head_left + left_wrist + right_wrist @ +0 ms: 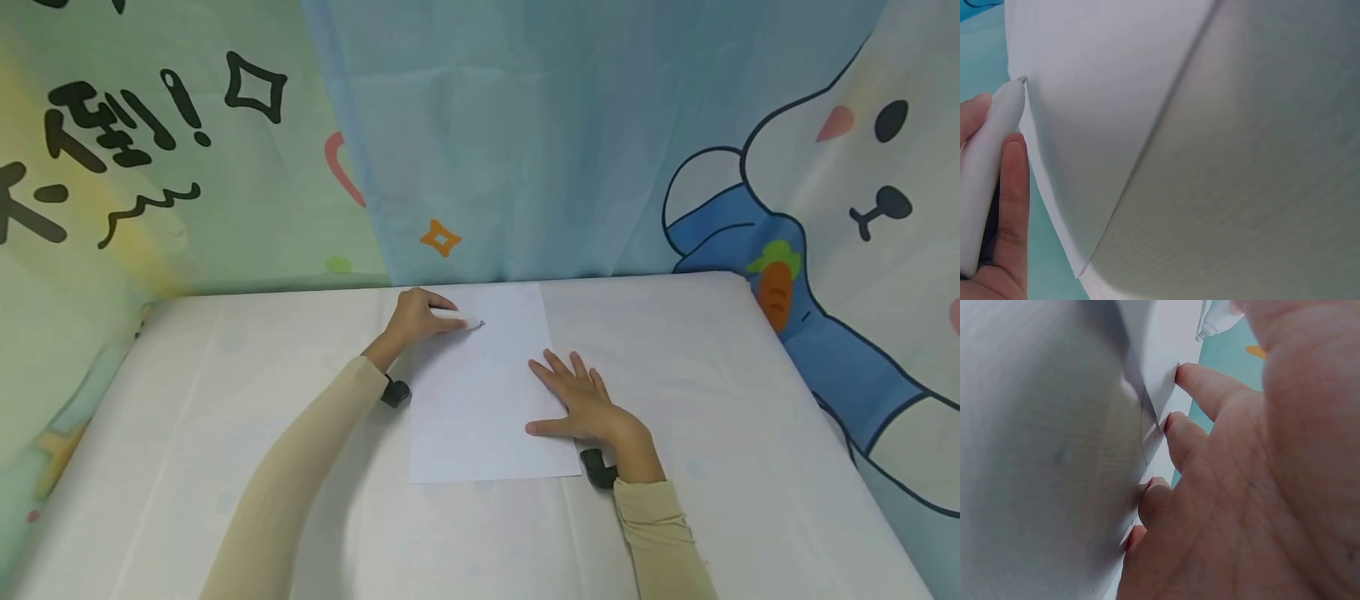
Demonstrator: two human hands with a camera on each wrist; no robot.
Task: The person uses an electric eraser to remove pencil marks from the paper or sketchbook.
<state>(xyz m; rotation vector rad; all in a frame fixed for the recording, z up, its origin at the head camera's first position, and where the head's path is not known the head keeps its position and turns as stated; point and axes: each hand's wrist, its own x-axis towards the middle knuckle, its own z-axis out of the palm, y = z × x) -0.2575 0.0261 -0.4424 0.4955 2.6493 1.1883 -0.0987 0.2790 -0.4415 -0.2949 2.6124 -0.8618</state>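
A thick white pen (pixel 459 317) with a narrow grey tip is pinched between the thumb and fingers of my left hand (pixel 422 318). Its tip points right, over the upper part of a blank white sheet of paper (pixel 480 408); whether it touches the sheet I cannot tell. In the left wrist view the pen (pixel 988 156) lies along a straight finger, its tip against the bright paper (pixel 1097 112). My right hand (pixel 581 407) rests with spread fingers across the sheet's right edge. The right wrist view shows its palm (pixel 1229 506), fingertips touching down along that edge.
A white cloth covers the table (pixel 247 400) under the paper. Behind the table's far edge hangs a printed backdrop (pixel 525 167) with a cartoon animal (pixel 847 200) on the right. A small black device (pixel 396 392) sits at the left wrist, another (pixel 598 469) at the right.
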